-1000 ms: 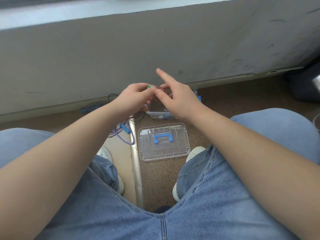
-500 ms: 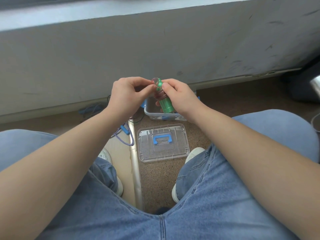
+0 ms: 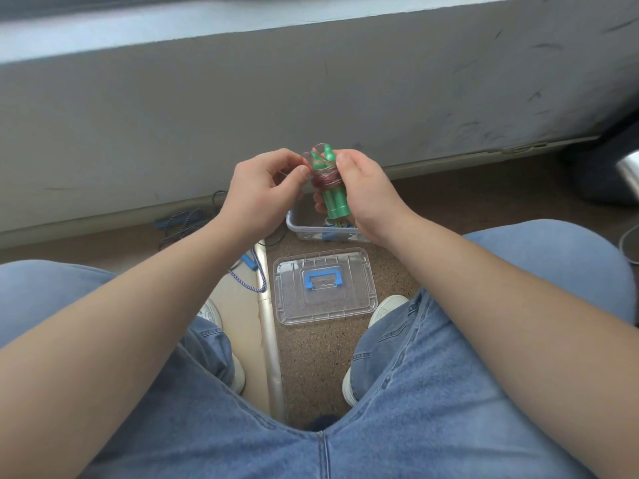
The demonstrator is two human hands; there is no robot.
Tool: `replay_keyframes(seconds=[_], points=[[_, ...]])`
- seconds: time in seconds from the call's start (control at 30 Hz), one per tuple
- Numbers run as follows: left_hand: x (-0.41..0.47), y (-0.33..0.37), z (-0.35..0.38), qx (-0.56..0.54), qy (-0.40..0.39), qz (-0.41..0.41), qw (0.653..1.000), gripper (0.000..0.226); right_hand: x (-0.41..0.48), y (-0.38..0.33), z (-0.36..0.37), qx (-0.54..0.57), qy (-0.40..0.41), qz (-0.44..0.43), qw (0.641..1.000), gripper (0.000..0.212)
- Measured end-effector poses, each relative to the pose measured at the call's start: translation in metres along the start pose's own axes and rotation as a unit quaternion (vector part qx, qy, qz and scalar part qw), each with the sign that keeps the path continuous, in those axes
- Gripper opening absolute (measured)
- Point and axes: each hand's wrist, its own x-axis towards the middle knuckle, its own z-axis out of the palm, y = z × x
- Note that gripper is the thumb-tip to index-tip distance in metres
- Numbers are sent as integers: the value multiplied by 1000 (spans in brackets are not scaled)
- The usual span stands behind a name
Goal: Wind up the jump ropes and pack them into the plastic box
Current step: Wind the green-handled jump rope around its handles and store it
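Plastic box [image 3: 294, 224] sits open just below the grip, its lid [image 3: 356, 274] off, nearer the knees. Right hand [image 3: 366, 198] wraps the green jump rope [image 3: 334, 202], handles upright and paired, cord wound round them. Left hand [image 3: 259, 198] pinches the loose cord end [image 3: 307, 157] beside the handle tips. A second ago the right forefinger stuck out mid-wrap; now it is curled in. Winding looks nearly finished. Blue rope [image 3: 249, 261] lies down-left, unwound.
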Motion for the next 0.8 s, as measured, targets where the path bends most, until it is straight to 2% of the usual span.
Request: replay_keyframes(seconds=[0.17, 0.23, 0.33, 0.43, 0.6, 0.67, 0.8], points=[[5, 2, -9, 133, -25, 85, 987, 14, 1, 5, -1, -68, 7, -27, 997, 31], [6, 3, -11, 159, -19, 94, 983, 13, 2, 7, 0, -99, 12, -42, 994, 31], [5, 4, -10, 128, -5, 64, 990, 15, 3, 7, 1, -118, 22, -74, 990, 29], [1, 6, -6, 24, 13, 14, 1000, 17, 3, 7, 1, -144, 19, -98, 984, 27], [-2, 8, 0, -52, 55, -22, 997, 16, 1, 6, 1, -166, 33, -145, 975, 23], [-1, 8, 3, -41, 74, -15, 996, 17, 0, 5, 2, -185, 52, -165, 967, 21], [-2, 8, 6, 61, 99, 42, 992, 18, 1, 10, 6, -222, 83, -175, 956, 23]])
